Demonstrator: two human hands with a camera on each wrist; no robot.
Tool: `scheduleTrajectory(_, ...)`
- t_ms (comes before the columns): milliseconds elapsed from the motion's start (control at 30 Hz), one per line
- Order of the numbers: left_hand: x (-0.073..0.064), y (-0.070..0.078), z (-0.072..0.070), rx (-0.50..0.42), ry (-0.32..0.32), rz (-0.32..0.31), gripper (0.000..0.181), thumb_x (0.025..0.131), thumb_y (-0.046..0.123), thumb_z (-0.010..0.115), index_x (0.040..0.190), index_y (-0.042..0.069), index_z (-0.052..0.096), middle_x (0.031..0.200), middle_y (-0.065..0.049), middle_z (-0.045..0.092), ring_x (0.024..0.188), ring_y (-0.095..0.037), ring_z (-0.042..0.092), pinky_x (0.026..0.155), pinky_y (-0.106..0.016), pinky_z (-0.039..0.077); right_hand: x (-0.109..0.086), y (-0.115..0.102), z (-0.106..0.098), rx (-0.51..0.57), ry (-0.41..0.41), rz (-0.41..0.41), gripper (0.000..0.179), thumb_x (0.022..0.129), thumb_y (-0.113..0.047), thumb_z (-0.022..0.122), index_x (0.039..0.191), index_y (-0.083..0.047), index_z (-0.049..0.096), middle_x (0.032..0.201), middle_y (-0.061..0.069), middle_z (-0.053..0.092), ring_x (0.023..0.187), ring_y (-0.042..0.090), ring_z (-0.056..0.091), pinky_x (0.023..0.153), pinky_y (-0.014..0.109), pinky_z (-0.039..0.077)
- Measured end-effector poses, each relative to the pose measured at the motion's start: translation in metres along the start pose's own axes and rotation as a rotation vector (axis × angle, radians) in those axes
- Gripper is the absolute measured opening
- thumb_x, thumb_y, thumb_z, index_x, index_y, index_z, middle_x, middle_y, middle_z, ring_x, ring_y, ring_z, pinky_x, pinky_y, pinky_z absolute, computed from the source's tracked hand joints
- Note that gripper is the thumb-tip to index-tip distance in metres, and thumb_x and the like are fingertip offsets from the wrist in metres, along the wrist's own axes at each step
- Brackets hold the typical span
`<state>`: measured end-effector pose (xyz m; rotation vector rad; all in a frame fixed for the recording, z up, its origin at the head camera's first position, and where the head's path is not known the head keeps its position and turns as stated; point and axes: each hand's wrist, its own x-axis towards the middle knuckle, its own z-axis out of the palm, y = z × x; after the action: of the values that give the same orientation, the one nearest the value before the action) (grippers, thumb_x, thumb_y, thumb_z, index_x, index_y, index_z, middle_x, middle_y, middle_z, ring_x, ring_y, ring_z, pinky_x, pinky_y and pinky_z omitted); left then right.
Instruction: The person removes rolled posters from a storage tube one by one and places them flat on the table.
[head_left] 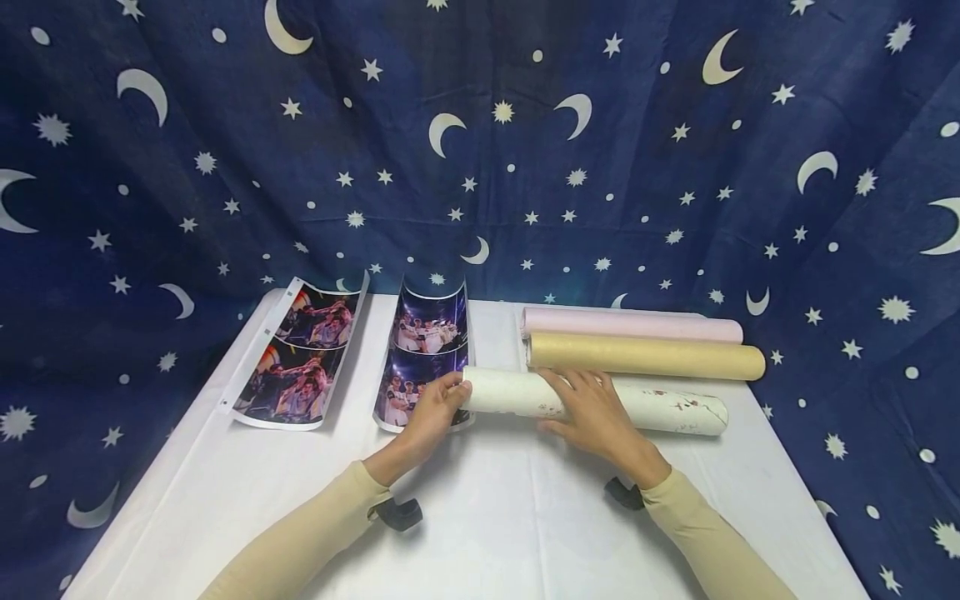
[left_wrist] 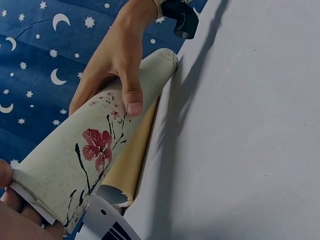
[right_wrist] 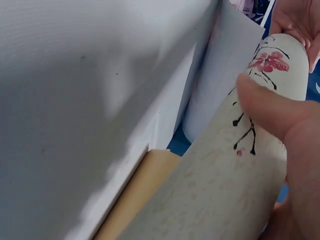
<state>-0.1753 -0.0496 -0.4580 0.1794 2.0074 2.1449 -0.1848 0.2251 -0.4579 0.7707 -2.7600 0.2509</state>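
Observation:
A cream roll of wallpaper (head_left: 660, 407) printed with red flowers and dark branches lies crosswise over the white table, held in both hands. My left hand (head_left: 433, 410) pinches its left end, thumb on the outside and fingers at the open edge, as the left wrist view shows. Around the middle of the roll curls my right hand (head_left: 596, 414), its thumb along the near side close to the printed flowers. The roll's left end overlaps a curled photo print (head_left: 427, 321) of a group in white. Just behind the roll lies a yellow roll (head_left: 645, 357).
Beyond the yellow roll lies a pale pink roll (head_left: 630, 323). Another curled photo print (head_left: 296, 383), with a red-lit scene, rests at the left of the white table (head_left: 480, 533). A dark blue cloth (head_left: 480, 150) with moons and stars hangs behind the table and along its sides.

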Motion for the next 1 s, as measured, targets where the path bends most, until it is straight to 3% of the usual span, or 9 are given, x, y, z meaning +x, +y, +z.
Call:
scheduleTrajectory(133,-0.001,0.001,0.000,-0.008,0.041,0.005,0.033,0.101,0.011,0.049,0.127,-0.007,0.054,0.119,-0.025,0.067,0.108,-0.023,0.067,0.110,-0.046,0.042,-0.004,0.005,-0.002,-0.012,0.013,0.020,0.086,0.072,-0.049,0.084,0.145,-0.024,0.045,0.133,0.008,0.059,0.120,0.035,0.057,0.105,0.058,0.036)
scheduleTrajectory(267,0.000,0.002,-0.001,-0.011,0.075,0.016,0.028,0.100,0.010,0.051,0.121,-0.006,0.057,0.115,-0.026,0.069,0.101,-0.017,0.068,0.107,-0.041,0.045,-0.006,0.008,-0.004,-0.003,0.020,0.016,0.086,0.071,-0.041,0.086,0.145,-0.023,0.045,0.133,0.009,0.060,0.120,0.037,0.057,0.102,0.057,0.039)
scheduleTrajectory(667,-0.002,0.008,-0.007,0.045,0.046,0.050,0.028,0.102,0.013,0.048,0.120,-0.006,0.057,0.115,-0.025,0.069,0.099,-0.015,0.067,0.096,-0.031,0.052,-0.010,0.007,-0.007,-0.004,0.058,-0.021,0.081,0.075,-0.037,0.084,0.145,-0.023,0.046,0.129,0.008,0.059,0.117,0.036,0.057,0.092,0.052,0.043)
scheduleTrajectory(1000,-0.008,0.012,-0.010,0.065,0.079,0.060,0.023,0.100,0.011,0.052,0.116,-0.004,0.060,0.103,-0.019,0.073,0.082,-0.008,0.061,0.080,-0.021,0.050,-0.009,0.007,-0.009,-0.025,0.083,-0.044,0.082,0.073,-0.038,0.085,0.144,-0.024,0.047,0.128,0.009,0.060,0.115,0.036,0.058,0.092,0.051,0.042)
